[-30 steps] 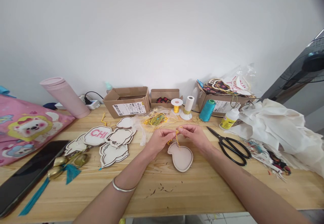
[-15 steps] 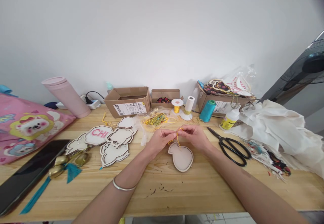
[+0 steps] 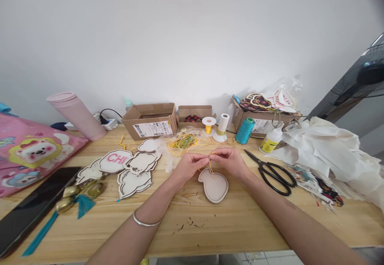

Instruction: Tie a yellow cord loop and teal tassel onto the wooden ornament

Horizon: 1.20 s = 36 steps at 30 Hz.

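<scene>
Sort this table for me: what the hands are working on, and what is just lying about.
In hand: yellow cord, pinched by left hand and right hand; wooden cutout beside them.
Lying about: scissors, teal thread cone, glue bottle, pink flask, stack of cutouts.

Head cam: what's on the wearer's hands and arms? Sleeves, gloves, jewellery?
Both forearms are bare, with no sleeves in view. The left hand and right hand are ungloved. A thin silver bangle circles the left wrist; the right wrist carries nothing. Any rings are too small to tell.
</scene>
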Each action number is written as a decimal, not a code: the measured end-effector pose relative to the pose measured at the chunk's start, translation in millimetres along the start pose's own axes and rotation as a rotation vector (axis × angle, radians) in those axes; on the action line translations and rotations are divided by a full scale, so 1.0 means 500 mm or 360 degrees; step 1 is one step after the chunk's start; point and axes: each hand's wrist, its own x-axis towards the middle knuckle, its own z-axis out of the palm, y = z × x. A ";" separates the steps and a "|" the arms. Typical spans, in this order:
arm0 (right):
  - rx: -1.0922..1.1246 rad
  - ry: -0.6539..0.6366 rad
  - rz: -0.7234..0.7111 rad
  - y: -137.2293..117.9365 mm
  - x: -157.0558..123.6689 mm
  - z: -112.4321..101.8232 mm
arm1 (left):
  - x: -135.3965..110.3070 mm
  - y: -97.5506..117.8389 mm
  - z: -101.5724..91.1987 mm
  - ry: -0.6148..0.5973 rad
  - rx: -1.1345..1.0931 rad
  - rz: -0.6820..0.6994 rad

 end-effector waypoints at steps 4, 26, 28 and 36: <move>0.0118 -0.0019 0.0060 0.001 0.000 0.000 | -0.003 0.002 0.002 0.0014 -0.0053 -0.0007; 0.0106 0.0189 0.0194 0.003 0.002 0.014 | -0.006 0.009 0.002 0.0075 -0.0074 -0.0035; 0.0111 0.0191 0.0204 0.005 0.001 0.014 | -0.006 0.011 0.002 0.0071 -0.0072 -0.0022; 0.0112 0.0137 0.0212 0.005 0.001 0.011 | -0.006 0.011 0.003 0.0086 0.0010 -0.0031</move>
